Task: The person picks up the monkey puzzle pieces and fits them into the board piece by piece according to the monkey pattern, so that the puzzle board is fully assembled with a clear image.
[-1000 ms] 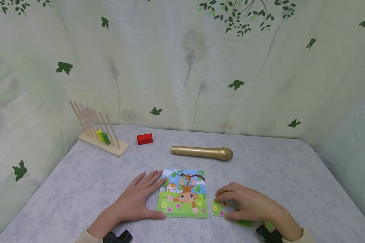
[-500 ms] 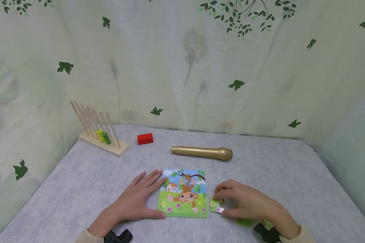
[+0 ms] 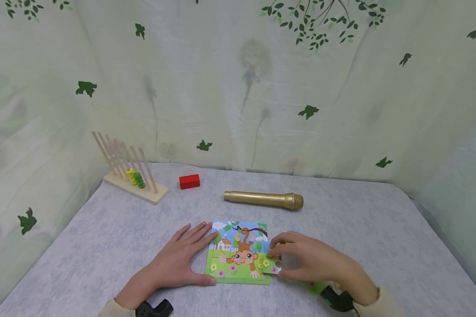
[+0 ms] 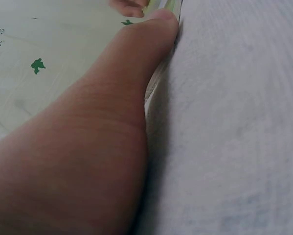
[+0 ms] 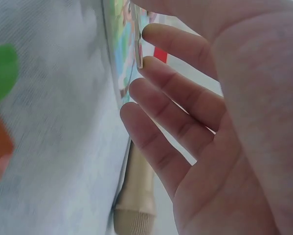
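Microphone (image 3: 262, 199) behind the puzzle (image 3: 239, 246), block (image 3: 189, 181) leftward, rack (image 3: 154, 197) beyond.

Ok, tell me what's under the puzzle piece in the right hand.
From the head camera, the puzzle piece, held by the right hand, overlaps the right edge of the monkey puzzle; beyond that edge is tabletop. Whatever the piece covers there is hidden.

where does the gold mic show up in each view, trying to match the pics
Head: the mic lies just right of centre, beyond the puzzle.
Left wrist: not in it.
Right wrist: at the bottom edge, slightly left of centre.
Shared landmark: the right hand, lower right in head, top edge in left wrist, right half in right wrist.
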Demonstrator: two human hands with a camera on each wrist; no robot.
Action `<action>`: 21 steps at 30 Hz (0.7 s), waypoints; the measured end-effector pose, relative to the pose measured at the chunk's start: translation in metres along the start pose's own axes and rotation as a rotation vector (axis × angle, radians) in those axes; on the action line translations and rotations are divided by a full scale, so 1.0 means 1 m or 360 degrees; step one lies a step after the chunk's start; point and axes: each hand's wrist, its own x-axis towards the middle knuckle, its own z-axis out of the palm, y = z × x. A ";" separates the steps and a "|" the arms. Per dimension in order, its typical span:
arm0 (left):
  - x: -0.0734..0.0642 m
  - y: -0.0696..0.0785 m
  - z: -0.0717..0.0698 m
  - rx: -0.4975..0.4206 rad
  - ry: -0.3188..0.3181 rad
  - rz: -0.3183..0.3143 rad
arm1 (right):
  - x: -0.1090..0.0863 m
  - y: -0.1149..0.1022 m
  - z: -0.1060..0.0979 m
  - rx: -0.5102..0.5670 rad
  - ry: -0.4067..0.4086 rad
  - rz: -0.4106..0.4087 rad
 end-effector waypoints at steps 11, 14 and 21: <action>0.000 0.000 0.001 -0.0008 0.0023 0.0019 | 0.029 -0.009 0.005 -0.0041 -0.0026 -0.0073; -0.001 0.000 0.001 -0.0012 0.0022 0.0009 | 0.036 -0.012 0.007 -0.0049 -0.0017 -0.0107; -0.001 0.001 0.000 -0.0022 0.0016 0.0014 | 0.052 -0.021 0.011 -0.0057 -0.0009 -0.0189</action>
